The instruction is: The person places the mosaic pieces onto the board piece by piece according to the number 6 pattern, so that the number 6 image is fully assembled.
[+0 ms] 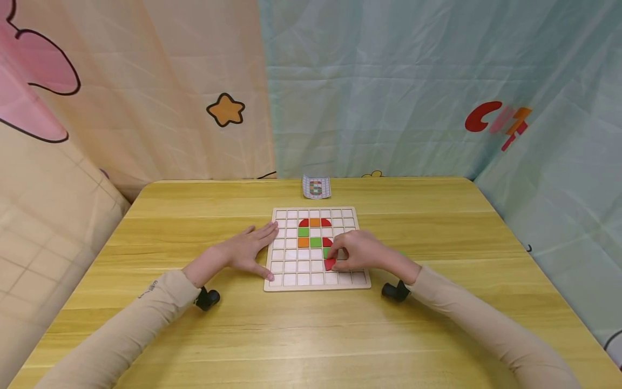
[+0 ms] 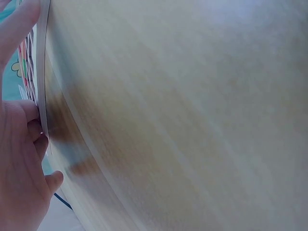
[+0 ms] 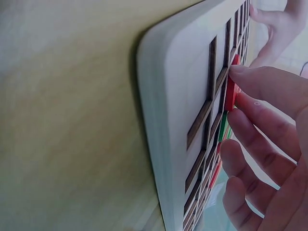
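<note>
A wooden grid board [image 1: 317, 288] lies on the table. Inside its cells sit several tiles: an orange square tile [image 1: 315, 222] in the upper row, a green square tile [image 1: 303, 232] below and to its left, and quarter-round red ones among others. My right hand [image 1: 362, 249] pinches a red tile [image 3: 231, 89] between thumb and index finger, at a cell just below a green tile [image 1: 326, 252]. The tile is partly covered by the fingertips. With fingers spread, my left hand [image 1: 246, 252] rests on the board's left edge; the left wrist view shows this hand [image 2: 21, 159] beside the rim.
Behind the board, a small printed card [image 1: 316, 187] with a coloured grid pattern stands near the table's back edge. Curtains [image 1: 389, 97] hang behind the wooden table [image 1: 194, 346]. A black wrist device [image 1: 208, 299] is on the left wrist, another [image 1: 394, 292] on the right.
</note>
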`<state>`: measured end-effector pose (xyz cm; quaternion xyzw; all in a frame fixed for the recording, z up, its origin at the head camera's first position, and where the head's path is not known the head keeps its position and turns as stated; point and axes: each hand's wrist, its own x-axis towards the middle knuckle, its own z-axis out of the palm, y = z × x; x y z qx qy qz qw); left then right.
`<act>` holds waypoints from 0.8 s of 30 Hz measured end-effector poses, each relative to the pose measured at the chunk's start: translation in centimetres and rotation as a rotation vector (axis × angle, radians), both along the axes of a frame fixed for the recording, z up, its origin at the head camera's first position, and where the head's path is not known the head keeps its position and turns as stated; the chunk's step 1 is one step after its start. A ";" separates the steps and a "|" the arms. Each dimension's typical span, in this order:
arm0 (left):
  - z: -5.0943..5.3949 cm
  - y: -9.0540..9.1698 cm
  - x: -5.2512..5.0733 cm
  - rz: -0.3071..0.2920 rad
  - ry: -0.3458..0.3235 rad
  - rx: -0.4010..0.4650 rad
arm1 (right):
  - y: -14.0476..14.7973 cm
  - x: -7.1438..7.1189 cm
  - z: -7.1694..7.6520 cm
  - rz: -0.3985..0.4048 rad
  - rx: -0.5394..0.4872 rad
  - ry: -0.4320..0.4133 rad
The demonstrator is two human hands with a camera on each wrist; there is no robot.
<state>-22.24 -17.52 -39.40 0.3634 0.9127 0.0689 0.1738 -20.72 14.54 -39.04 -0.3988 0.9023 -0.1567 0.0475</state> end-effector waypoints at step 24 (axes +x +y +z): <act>0.1 0.0 0.1 0.004 -0.010 0.000 | 0.0 0.0 -0.2 0.006 -0.039 -0.015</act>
